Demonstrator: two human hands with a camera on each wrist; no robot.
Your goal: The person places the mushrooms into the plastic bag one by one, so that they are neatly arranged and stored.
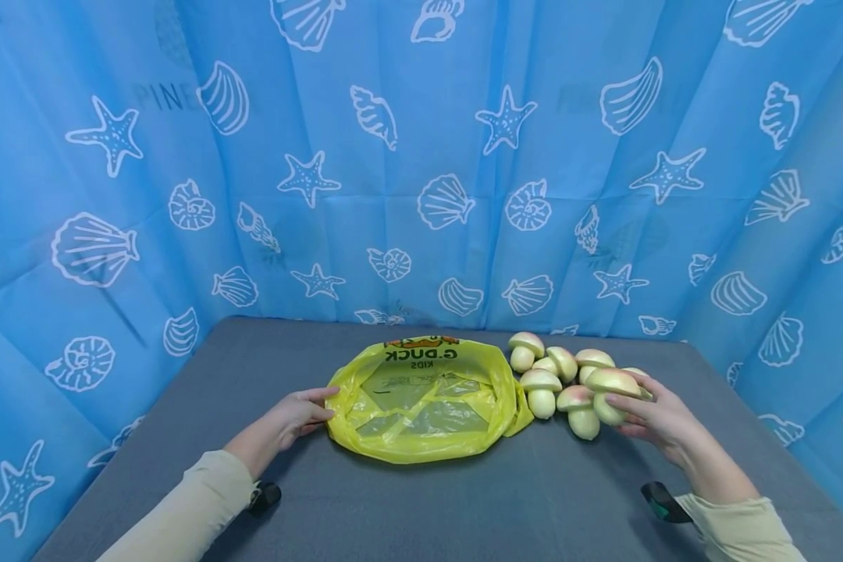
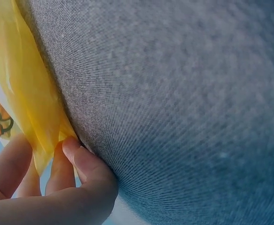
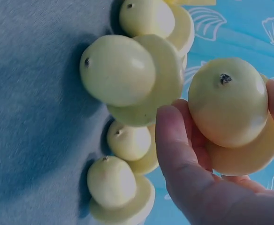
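A thin yellow plastic bag [image 1: 414, 450] with "G.DUCK KIDS" printing lies mouth-up on the table, its opening spread wide. My left hand [image 1: 288, 421] is at its left rim; in the left wrist view, the thumb and fingers [image 2: 89, 164] pinch a fold of yellow plastic. Over on the right, my right hand [image 1: 667, 417] holds a toy-like mushroom [image 1: 613, 381], pale with a rounded cap, between thumb and fingers. The right wrist view shows this mushroom [image 3: 228, 103] lifted off the table, its stem end facing the camera. Several similar mushrooms [image 1: 541, 400] stand clustered between bag and right hand.
Grey cloth covers the table [image 1: 464, 507]. A blue curtain [image 1: 407, 156] with white shells and starfish hangs behind and along both sides. The nearest mushrooms almost touch the bag's gathered right edge [image 1: 523, 417].
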